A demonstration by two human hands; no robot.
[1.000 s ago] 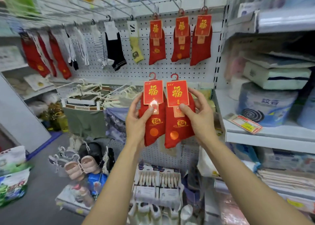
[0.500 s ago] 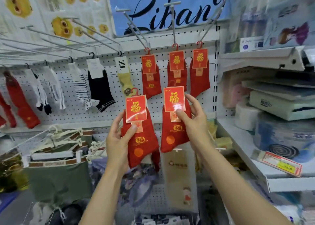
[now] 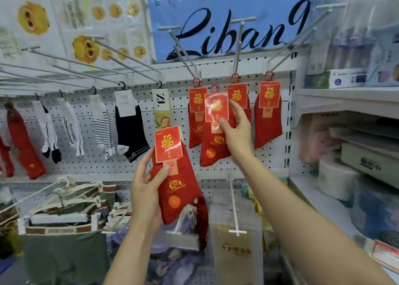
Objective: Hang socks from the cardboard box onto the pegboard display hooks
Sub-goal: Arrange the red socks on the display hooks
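Observation:
My left hand grips a red sock pair with a red-and-gold card and a red plastic hanger, held low in front of the pegboard. My right hand pinches a second red sock pair by its card, raised among three red sock pairs hanging on the long hooks: one on the left hook, one behind my hand, one on the right. Its hanger tip sits just below the hook rods. The cardboard box is out of view.
Black, striped, white and red socks hang along the pegboard's left side on long metal hooks. A lower hook juts out toward me below my right arm. Shelves with packaged goods stand at the right. Folded garments on hangers lie lower left.
My right hand has lifted its sock pair up toward the hanging red socks. The left hand stays lower with its pair. The view has tilted upward.

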